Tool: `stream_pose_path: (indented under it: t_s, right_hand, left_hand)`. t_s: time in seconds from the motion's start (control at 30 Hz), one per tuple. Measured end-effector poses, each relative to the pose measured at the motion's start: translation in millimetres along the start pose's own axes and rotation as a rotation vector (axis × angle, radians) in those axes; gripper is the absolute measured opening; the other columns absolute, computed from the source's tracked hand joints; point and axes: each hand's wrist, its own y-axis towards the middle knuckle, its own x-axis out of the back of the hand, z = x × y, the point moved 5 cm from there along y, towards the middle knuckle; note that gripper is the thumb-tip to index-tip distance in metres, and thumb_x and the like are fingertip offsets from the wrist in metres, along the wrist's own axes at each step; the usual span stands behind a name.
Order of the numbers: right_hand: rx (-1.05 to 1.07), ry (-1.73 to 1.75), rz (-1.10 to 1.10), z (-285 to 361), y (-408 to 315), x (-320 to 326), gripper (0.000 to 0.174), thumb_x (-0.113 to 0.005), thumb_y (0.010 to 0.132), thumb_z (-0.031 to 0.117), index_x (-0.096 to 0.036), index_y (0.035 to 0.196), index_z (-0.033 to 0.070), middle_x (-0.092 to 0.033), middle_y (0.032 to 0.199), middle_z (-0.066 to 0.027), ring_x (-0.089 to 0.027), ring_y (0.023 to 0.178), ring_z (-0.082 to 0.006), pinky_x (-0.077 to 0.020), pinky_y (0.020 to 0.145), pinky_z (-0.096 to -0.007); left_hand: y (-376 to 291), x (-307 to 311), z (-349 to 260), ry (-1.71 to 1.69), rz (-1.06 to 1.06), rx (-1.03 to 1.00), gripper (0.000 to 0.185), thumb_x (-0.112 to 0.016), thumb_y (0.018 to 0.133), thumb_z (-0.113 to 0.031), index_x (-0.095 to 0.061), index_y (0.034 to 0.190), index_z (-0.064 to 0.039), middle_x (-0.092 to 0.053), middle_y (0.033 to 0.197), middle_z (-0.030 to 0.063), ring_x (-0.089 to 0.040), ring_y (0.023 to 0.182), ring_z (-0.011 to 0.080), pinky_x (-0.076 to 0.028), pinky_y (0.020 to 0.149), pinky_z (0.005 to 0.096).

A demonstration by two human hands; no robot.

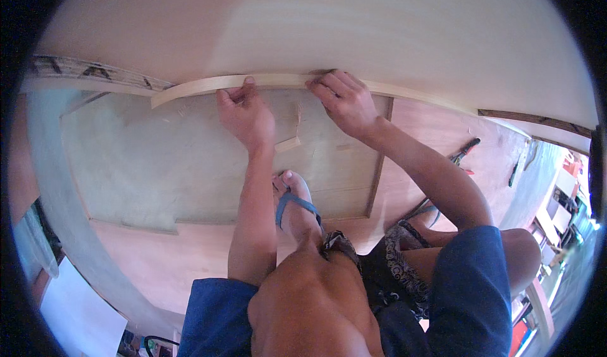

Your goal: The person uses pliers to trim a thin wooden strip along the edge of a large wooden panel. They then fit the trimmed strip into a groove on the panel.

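Note:
A long, thin pale wood strip (pixel 199 85) runs along the near edge of a large plywood panel (pixel 284 25). My left hand (pixel 249 115) grips the strip from below, its thumb pressed against the front face. To its right, my right hand (pixel 346 103) pinches the same strip with curled fingers near its upper edge; the fingertips are partly hidden. At the left, the strip's end (pixel 155 100) bends away from the panel, and bare plywood edge (pixel 95 70) with dark marks shows beyond it. More bare edge (pixel 536 120) shows on the right.
Below lies a thin board (pixel 142 167) on pinkish sheets (pixel 417 129). A broken wood sliver (pixel 288 143) rests between my arms. Pliers with dark and red handles (pixel 467 151) and a slim dark tool (pixel 513 173) lie right. My sandalled foot (pixel 296 196) stands on the board.

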Motion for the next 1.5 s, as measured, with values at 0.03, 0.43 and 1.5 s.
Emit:
stream_pose_path:
  t_s: [0.03,0.43,1.5]
  right_hand:
    - [-0.031,0.005,-0.011,-0.1,0.2,-0.7,0.035,-0.078,0.079,0.006,-0.073,0.113,0.01,-0.069,0.099,-0.0044,-0.069,0.093,-0.0264,-0.0599,0.079,-0.0401]
    - [-0.266,0.066,-0.176,7.6,0.6,-10.3,0.018,-0.079,0.086,0.007,-0.071,0.102,0.008,-0.068,0.091,-0.0089,-0.07,0.081,-0.0296,-0.0537,0.073,-0.0409]
    - [-1.489,1.572,-0.352,42.1,-11.2,-73.3,0.01,-0.067,0.104,0.011,-0.07,0.102,0.002,-0.069,0.09,-0.0057,-0.066,0.081,-0.016,-0.0511,0.07,-0.0312]
  left_hand:
    - [1.2,0.7,1.3,-0.013,0.01,-0.007,0.022,-0.077,0.098,-0.013,-0.063,0.101,0.004,-0.07,0.089,0.013,-0.067,0.081,0.0253,-0.053,0.076,0.0414]
    - [-16.5,-20.4,-5.7,-0.083,0.126,-0.027,0.083,-0.09,0.087,-0.009,-0.034,0.148,0.0,-0.061,0.124,0.016,-0.061,0.104,0.0221,-0.051,0.091,0.0355]
    - [-16.4,-16.1,8.7,-0.124,0.218,0.108,0.079,-0.088,0.089,-0.014,-0.037,0.148,0.001,-0.068,0.117,0.0159,-0.066,0.106,0.0252,-0.054,0.092,0.0377]
